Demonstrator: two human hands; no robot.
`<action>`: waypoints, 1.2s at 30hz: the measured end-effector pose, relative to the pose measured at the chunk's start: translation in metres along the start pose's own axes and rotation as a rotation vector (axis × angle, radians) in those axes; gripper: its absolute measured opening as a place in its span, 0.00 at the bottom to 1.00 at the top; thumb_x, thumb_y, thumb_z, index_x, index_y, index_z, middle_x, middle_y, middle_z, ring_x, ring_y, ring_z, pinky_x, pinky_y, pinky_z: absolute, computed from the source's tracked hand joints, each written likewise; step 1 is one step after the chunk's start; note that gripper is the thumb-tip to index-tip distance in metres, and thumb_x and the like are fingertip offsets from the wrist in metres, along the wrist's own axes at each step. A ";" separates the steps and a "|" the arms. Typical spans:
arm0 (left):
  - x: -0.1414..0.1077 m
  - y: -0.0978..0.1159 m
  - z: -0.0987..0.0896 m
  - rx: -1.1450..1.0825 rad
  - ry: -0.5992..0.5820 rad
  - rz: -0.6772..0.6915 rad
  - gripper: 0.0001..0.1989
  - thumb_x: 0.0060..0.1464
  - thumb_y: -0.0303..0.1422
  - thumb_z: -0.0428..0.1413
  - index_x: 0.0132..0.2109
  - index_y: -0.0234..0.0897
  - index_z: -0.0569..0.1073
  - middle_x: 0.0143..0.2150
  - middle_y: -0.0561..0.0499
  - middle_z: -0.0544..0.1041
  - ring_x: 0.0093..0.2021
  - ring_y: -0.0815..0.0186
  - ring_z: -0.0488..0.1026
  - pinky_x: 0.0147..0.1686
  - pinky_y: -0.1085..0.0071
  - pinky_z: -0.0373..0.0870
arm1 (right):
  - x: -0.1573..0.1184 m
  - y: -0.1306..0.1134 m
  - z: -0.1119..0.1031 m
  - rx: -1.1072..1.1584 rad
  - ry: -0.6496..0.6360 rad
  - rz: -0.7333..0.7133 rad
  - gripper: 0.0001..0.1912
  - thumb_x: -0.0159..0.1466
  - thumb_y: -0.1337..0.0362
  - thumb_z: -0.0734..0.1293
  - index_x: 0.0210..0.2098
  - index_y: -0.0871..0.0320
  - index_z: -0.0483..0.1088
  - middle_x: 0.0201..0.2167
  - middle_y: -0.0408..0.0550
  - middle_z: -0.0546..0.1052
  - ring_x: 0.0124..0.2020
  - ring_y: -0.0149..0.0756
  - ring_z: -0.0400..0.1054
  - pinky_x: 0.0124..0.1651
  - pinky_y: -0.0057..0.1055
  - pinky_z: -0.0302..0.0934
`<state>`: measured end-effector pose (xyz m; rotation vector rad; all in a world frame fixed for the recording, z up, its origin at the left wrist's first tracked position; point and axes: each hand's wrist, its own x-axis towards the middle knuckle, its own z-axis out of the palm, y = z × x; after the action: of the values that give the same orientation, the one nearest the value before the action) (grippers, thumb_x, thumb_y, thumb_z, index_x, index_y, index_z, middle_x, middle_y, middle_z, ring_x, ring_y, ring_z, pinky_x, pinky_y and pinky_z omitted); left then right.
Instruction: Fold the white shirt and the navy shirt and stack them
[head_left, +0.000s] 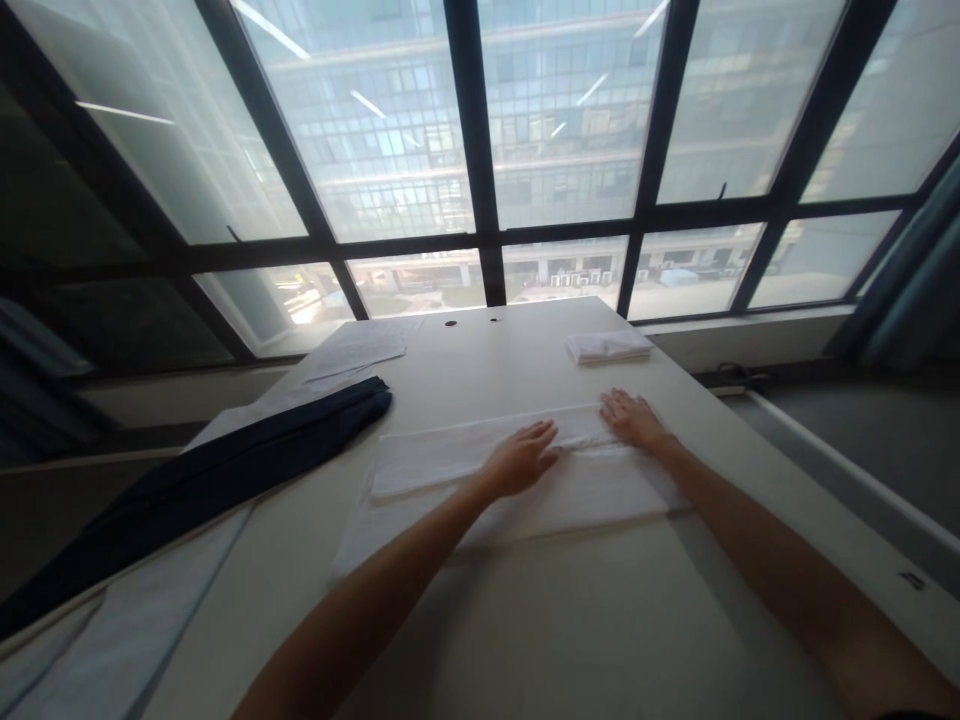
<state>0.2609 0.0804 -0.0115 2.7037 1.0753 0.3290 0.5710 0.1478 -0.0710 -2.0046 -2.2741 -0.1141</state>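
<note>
left hand [519, 460], right hand [631, 418] spread flat on folded white cloth [450, 462]; table [570, 620] beneath

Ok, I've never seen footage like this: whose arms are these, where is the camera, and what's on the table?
There is no machine: one camera sits on a person's head, looking forward and down, so both bare arms are that person's. The left hand and right hand lie flat, fingers open, on a white cloth spread on the pale table, its far part folded over. Neither hand grips anything. A smaller folded white cloth lies near the far edge, a dark blue garment stretches along the left, and papers lie beyond it. Large windows fill the background.
</note>
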 end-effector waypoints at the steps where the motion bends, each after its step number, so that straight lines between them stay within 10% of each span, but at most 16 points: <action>1: 0.004 0.010 0.009 -0.013 -0.015 0.044 0.29 0.69 0.43 0.44 0.71 0.35 0.59 0.73 0.42 0.58 0.72 0.59 0.54 0.70 0.62 0.51 | 0.000 -0.001 -0.001 0.007 0.001 0.004 0.29 0.74 0.56 0.51 0.70 0.63 0.57 0.71 0.62 0.56 0.72 0.49 0.48 0.69 0.55 0.44; 14: -0.004 0.017 0.029 0.045 -0.122 0.120 0.32 0.72 0.46 0.35 0.75 0.34 0.47 0.76 0.43 0.45 0.76 0.59 0.40 0.72 0.57 0.39 | -0.019 -0.047 -0.023 0.088 0.144 0.103 0.28 0.73 0.62 0.50 0.67 0.67 0.61 0.69 0.67 0.59 0.72 0.53 0.47 0.69 0.59 0.39; 20: -0.002 0.014 0.036 0.069 -0.085 0.123 0.32 0.72 0.46 0.36 0.75 0.35 0.46 0.76 0.44 0.46 0.76 0.60 0.40 0.72 0.58 0.38 | -0.026 -0.090 -0.019 0.217 -0.021 -0.277 0.30 0.75 0.57 0.46 0.71 0.62 0.54 0.73 0.58 0.54 0.74 0.45 0.43 0.70 0.53 0.42; 30: -0.002 0.017 0.032 0.033 -0.101 0.111 0.31 0.71 0.44 0.36 0.74 0.34 0.49 0.76 0.42 0.47 0.75 0.59 0.42 0.72 0.58 0.38 | -0.026 0.025 -0.026 0.286 -0.059 0.146 0.29 0.73 0.54 0.54 0.71 0.57 0.55 0.74 0.54 0.50 0.75 0.46 0.39 0.72 0.55 0.30; 36: 0.000 0.011 0.038 0.009 -0.064 0.126 0.30 0.71 0.44 0.37 0.74 0.36 0.50 0.76 0.43 0.48 0.75 0.60 0.43 0.71 0.58 0.38 | -0.048 0.066 -0.050 0.558 0.098 0.407 0.27 0.73 0.59 0.50 0.63 0.63 0.65 0.64 0.64 0.67 0.68 0.46 0.57 0.67 0.44 0.53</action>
<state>0.2787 0.0677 -0.0441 2.7758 0.8935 0.2569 0.6442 0.1027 -0.0292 -2.0246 -1.5579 0.3988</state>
